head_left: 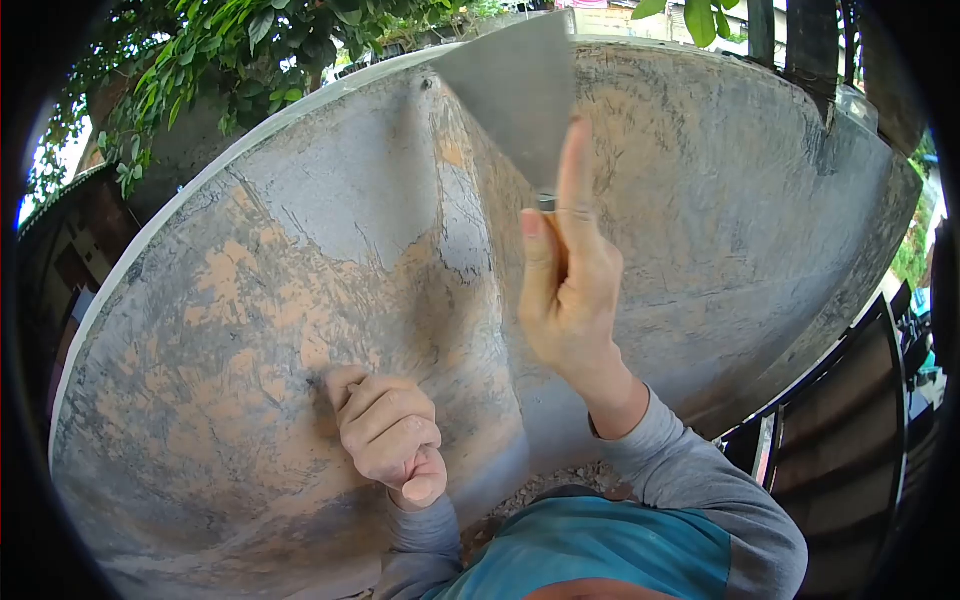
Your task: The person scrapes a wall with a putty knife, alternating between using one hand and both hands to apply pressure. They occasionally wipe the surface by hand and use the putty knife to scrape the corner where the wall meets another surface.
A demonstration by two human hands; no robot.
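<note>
My right hand is closed around the short handle of a putty knife, index finger stretched up along its wide metal blade. The blade points upward and overlaps the top of the wall. Lower and to the left, my left hand is curled into a dusty fist close to the wall, its thumb sticking out toward me. No object shows in its fingers. Patchy grey plaster covers the curved wall, with tan areas and scratch marks showing through. A vertical crease runs down its middle, beside smoother grey patches near the top.
Leafy branches hang over the wall's upper left edge. Dark posts stand at the upper right. Dark corrugated panels lie at the lower right. Rubble covers the ground by my blue shirt.
</note>
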